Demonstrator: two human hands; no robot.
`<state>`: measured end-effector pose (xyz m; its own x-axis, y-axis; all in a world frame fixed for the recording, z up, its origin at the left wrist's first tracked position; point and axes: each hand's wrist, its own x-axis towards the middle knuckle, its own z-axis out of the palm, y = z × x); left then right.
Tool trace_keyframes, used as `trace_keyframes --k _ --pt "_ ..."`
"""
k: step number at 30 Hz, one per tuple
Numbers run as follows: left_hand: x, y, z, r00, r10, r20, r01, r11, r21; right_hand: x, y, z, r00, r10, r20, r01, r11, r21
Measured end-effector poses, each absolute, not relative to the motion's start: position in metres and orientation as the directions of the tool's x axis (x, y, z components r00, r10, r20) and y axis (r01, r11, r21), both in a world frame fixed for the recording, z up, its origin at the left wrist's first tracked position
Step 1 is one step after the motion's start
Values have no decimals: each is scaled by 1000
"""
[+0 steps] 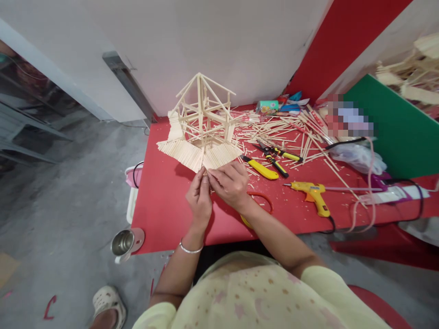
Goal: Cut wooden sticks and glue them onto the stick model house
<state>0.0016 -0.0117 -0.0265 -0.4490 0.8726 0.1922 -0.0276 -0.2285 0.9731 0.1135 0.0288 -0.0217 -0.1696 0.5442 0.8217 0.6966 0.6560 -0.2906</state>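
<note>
A small house frame of pale wooden sticks (pixel 200 128) stands on the red table (pixel 164 205), with a fan-shaped stick floor at its base. Both hands meet at the near corner of that floor. My left hand (pixel 199 197) is closed, its fingertips pinching a short wooden stick (pixel 205 176). My right hand (pixel 229 183) is closed too, thumb and forefinger pressed on the same stick right beside the left fingers. A bangle sits on my left wrist.
Loose sticks (pixel 295 128) litter the table's far right. A yellow knife (pixel 260 169), yellow-handled cutters (pixel 277 157) and a yellow glue gun (pixel 313 194) lie right of my hands. A steel cup (pixel 122 243) stands at the table's left corner. A green board (pixel 398 123) is at right.
</note>
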Motion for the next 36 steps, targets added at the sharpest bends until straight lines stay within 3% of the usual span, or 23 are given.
trace_keyframes --k 26,36 --pt "0 -12 -28 -456 869 193 -15 -224 974 114 25 -20 -141 640 755 724 587 -363" --pt "0 -11 -31 -456 870 188 -11 -217 976 115 26 -22 -162 622 766 705 616 -351"
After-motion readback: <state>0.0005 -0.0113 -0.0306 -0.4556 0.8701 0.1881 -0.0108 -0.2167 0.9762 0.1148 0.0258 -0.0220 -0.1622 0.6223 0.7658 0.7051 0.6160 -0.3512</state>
